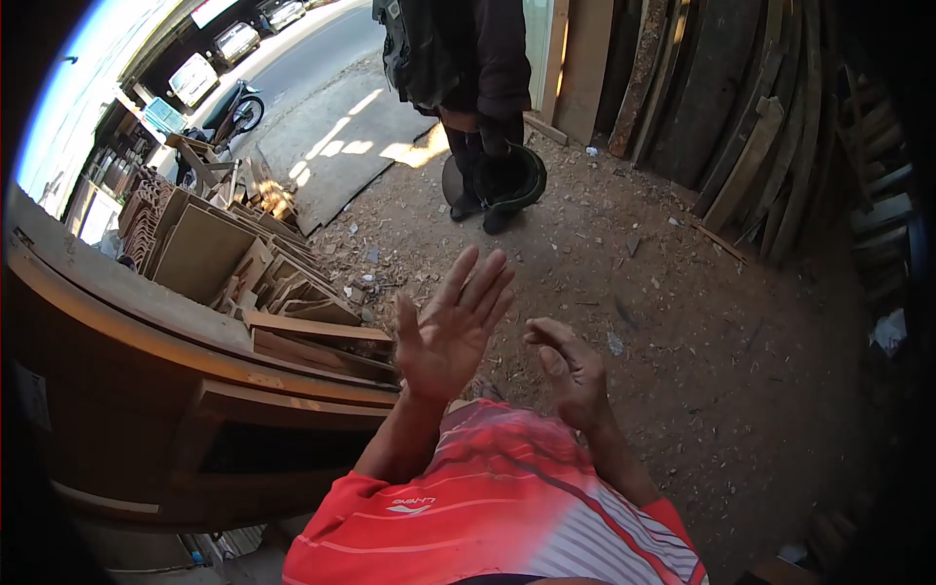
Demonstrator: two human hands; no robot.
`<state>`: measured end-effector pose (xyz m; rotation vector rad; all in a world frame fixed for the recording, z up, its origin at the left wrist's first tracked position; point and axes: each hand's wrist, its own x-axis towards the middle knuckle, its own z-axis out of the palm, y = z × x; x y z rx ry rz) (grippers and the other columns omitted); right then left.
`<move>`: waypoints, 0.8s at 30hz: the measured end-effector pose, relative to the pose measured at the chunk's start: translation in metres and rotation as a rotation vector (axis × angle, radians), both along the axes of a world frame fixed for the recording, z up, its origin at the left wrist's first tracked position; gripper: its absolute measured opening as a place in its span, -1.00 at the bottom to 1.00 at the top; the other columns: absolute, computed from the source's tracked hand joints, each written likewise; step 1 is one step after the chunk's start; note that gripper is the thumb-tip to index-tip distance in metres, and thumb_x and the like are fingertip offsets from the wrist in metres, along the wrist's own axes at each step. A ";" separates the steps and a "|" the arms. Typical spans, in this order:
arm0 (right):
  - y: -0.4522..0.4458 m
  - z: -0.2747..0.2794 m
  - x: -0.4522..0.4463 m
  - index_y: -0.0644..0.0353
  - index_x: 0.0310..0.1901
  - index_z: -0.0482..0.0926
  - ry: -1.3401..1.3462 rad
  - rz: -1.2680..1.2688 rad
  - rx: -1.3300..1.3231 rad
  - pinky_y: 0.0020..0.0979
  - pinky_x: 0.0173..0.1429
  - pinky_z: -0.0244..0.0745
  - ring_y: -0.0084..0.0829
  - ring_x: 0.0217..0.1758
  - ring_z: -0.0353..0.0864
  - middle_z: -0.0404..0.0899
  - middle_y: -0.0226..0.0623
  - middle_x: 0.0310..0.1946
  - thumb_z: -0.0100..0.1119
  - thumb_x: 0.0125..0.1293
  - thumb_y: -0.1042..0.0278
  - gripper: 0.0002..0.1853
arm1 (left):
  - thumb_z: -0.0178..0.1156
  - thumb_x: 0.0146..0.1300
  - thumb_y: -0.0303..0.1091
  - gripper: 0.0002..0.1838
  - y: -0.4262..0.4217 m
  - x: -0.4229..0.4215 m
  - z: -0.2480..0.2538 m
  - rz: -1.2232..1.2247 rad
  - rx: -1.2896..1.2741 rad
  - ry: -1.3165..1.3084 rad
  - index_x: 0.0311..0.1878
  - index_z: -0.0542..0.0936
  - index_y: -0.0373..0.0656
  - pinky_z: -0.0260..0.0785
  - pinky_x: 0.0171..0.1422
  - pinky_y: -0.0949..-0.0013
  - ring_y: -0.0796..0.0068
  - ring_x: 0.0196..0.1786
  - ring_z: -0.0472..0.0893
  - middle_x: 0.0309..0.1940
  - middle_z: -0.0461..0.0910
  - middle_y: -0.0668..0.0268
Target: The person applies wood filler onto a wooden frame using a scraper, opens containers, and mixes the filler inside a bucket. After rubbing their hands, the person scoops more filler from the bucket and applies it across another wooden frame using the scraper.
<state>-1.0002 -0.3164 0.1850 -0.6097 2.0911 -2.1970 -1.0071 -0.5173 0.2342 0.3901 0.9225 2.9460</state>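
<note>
My left hand [453, 336] is raised in front of my red shirt [458, 487], palm showing, with its fingers stretched out and the thumb apart. Nothing lies in it. To its right is my right hand [577, 380], turned sideways with loosely bent fingers and a gap between them and the thumb. No object shows in that hand either. The two hands do not touch each other. Beyond them another person [502, 58] in dark clothes stands facing me, with a dark helmet [531, 185] hanging low by the legs.
A wooden cabinet [117, 390] runs along my left, with stacked boards and offcuts [210, 253] behind it. Long planks [717, 97] lean at the upper right. Wood chips litter the dirt floor [702, 351]. A motorbike [234, 112] stands near the road [317, 49].
</note>
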 end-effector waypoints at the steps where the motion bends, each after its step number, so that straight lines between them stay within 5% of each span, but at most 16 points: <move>1: 0.002 0.009 -0.001 0.37 0.35 0.54 0.004 -0.046 -0.043 -0.30 0.34 0.55 -0.32 0.22 0.68 0.64 -0.09 0.21 0.18 0.60 0.26 -0.57 | -0.16 0.49 0.52 0.13 0.000 -0.001 0.006 0.000 0.122 -0.015 0.71 -0.06 -0.32 -0.22 0.82 -0.03 -0.11 0.76 -0.06 0.71 -0.10 -0.21; 10: 0.001 0.027 -0.017 0.34 0.33 0.55 0.144 -0.115 0.001 -0.33 0.16 0.65 -0.33 0.06 0.75 0.68 -0.08 0.11 0.32 0.52 0.31 -0.55 | -0.08 0.45 0.53 0.16 0.005 -0.010 0.022 -0.083 0.368 -0.100 0.71 -0.05 -0.33 -0.31 0.84 -0.06 -0.10 0.76 -0.10 0.71 -0.12 -0.21; 16: -0.013 0.034 -0.035 0.33 0.31 0.56 0.301 -0.192 0.060 -0.29 0.07 0.68 -0.29 -0.02 0.76 0.70 -0.06 0.03 0.34 0.49 0.33 -0.56 | -0.06 0.43 0.54 0.16 0.014 -0.014 0.022 -0.100 0.255 -0.082 0.72 -0.05 -0.26 -0.28 0.83 -0.10 -0.10 0.77 -0.11 0.72 -0.12 -0.20; 24: -0.025 0.040 -0.043 0.37 0.34 0.54 0.144 -0.171 -0.038 -0.36 0.17 0.65 -0.42 0.05 0.73 0.70 -0.21 0.02 0.39 0.47 0.36 -0.51 | -0.03 0.43 0.52 0.13 0.015 -0.020 0.018 -0.179 0.372 -0.127 0.73 -0.03 -0.19 -0.17 0.80 -0.13 -0.12 0.76 -0.09 0.72 -0.13 -0.18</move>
